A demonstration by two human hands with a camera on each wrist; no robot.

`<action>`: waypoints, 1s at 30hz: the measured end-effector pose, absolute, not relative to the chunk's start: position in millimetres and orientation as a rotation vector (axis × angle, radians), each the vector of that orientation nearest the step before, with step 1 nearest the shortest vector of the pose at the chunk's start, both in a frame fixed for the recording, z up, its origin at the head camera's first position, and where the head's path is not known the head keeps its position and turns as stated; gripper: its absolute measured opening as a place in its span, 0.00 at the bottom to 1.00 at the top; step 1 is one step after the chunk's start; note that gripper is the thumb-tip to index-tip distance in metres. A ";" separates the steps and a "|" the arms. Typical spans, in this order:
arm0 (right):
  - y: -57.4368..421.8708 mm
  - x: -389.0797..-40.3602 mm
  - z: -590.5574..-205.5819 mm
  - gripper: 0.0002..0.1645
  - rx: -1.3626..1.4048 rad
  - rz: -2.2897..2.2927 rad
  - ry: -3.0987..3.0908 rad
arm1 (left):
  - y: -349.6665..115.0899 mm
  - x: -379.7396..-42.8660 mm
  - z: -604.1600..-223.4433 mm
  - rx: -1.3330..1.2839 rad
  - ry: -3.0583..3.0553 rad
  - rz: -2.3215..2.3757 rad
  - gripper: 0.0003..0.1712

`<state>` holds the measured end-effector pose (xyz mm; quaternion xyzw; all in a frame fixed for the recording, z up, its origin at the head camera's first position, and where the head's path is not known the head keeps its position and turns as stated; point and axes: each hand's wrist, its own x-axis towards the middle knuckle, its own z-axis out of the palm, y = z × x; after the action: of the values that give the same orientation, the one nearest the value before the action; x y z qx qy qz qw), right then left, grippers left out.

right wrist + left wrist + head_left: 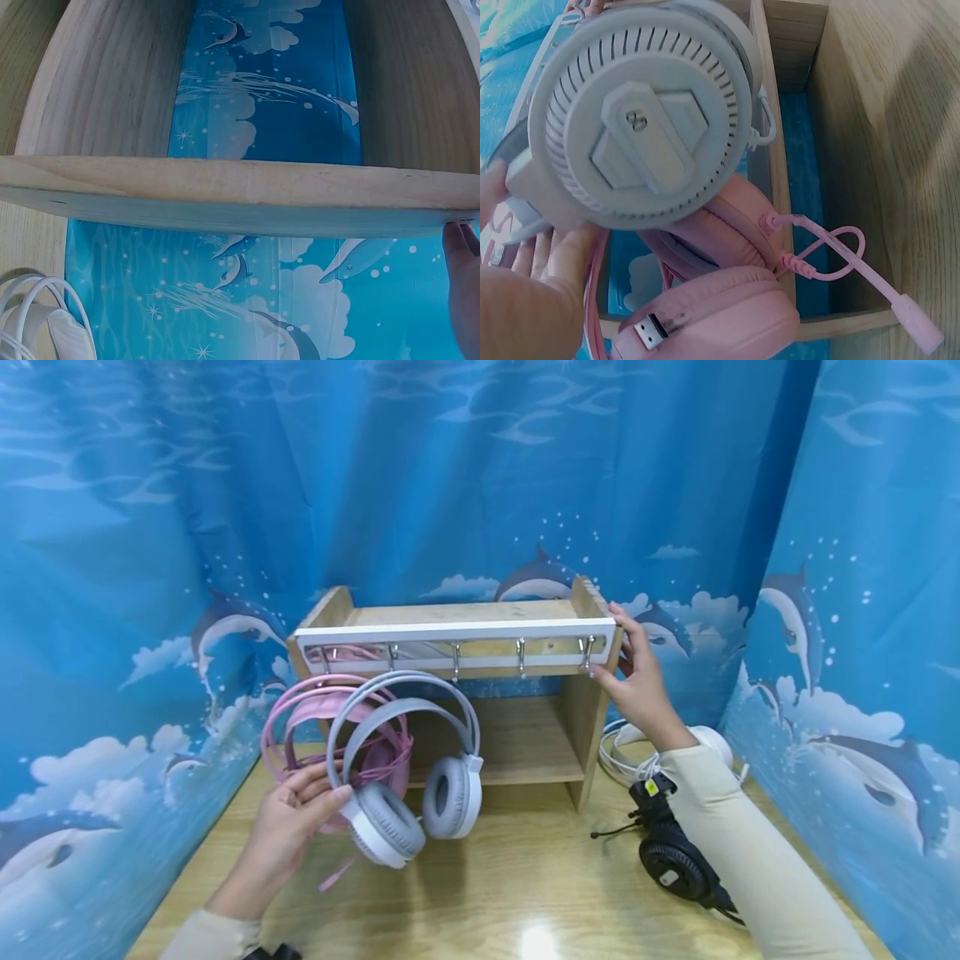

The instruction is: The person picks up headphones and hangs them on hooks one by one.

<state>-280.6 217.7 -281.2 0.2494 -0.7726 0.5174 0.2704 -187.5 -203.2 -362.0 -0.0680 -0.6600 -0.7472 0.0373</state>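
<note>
White-and-grey headphones are held up by my left hand, which grips them near the left ear cup. Their headband is close below the hook rail on the front of a small wooden shelf. Behind them a pink headset hangs at the left end of the rail, its microphone and cable showing in the left wrist view. At the shelf's upper right corner, my right hand holds the side panel, thumb at the front near the last hook. Its other fingers are partly hidden.
Black headphones with a microphone lie on the wooden table, right of the shelf. White headphones with a coiled cable lie behind my right forearm. Blue dolphin-print curtains stand close at the back and both sides.
</note>
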 end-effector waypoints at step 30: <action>218.0 -279.8 -282.2 0.37 0.677 1.384 -2.084 | -210.1 -181.3 -362.1 -0.316 -2.079 -2.215 0.19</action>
<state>-279.8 218.0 -282.2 0.2514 -0.7740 0.5138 0.2715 -181.3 -210.1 -362.1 -0.1034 -0.6801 -0.7245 0.0439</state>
